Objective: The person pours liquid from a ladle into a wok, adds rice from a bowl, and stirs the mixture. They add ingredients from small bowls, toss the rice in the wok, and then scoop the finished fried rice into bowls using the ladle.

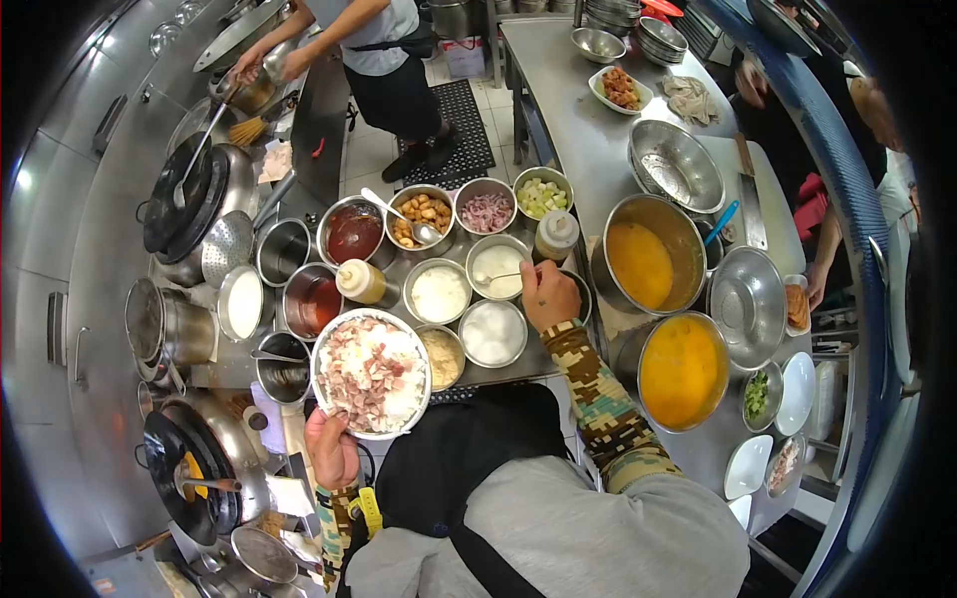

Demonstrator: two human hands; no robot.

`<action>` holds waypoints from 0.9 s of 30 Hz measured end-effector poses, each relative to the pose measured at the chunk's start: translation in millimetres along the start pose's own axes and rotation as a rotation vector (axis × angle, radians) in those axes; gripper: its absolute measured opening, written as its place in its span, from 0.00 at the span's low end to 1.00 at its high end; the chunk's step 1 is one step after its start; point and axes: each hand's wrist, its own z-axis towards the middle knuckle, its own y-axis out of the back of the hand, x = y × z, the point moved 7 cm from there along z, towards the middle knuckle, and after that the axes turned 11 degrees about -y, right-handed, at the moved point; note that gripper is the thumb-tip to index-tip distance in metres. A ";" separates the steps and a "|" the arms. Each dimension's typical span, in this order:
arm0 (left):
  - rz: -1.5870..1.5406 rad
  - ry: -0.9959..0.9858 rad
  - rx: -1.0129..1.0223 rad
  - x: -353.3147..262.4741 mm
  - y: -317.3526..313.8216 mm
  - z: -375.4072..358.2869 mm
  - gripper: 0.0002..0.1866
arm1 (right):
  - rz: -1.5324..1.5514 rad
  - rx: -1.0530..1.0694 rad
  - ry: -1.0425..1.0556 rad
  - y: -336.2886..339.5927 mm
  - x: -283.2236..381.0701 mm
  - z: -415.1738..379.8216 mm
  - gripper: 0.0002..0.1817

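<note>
My left hand (331,448) grips the lower rim of a bowl of white rice (371,374) topped with diced pinkish meat. My right hand (551,296) pinches the handle of a small spoon (501,277), whose other end reaches into a metal tub of white seasoning (495,257). Close around that tub stand another tub of white granules (439,292), a tub of fine white powder (493,334) and a tub of beige powder (442,357). A squeeze bottle with a pale cap (556,236) stands just beyond my right hand.
Pots of orange-yellow liquid (684,371) stand at right, near a cleaver (752,204). Woks (184,463) line the left. Tubs of red sauce (354,234), chopped onion (485,211) and diced green vegetable (541,193) stand ahead. One co-worker (384,60) works at the far stove; another person is at right.
</note>
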 end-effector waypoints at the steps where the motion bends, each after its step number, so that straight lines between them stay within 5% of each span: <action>1: 0.000 0.003 -0.009 1.2 0.1 1.0 0.17 | 0.009 0.015 -0.016 -2.6 -7.0 2.5 0.21; 7: 0.038 0.031 -0.010 1.3 -1.9 1.2 0.16 | 0.239 0.049 0.009 -11.3 -8.9 -15.2 0.16; 19: 0.031 0.025 -0.009 9.1 3.2 2.4 0.15 | 0.089 -0.045 0.341 1.0 12.3 -34.1 0.16; 25: 0.064 0.039 -0.006 11.7 6.1 -3.2 0.14 | 0.372 -0.027 -0.011 3.4 -28.0 -22.4 0.16; 27: 0.079 0.045 0.005 13.7 4.2 -3.0 0.14 | 0.625 0.093 -0.305 5.7 -43.6 -21.5 0.16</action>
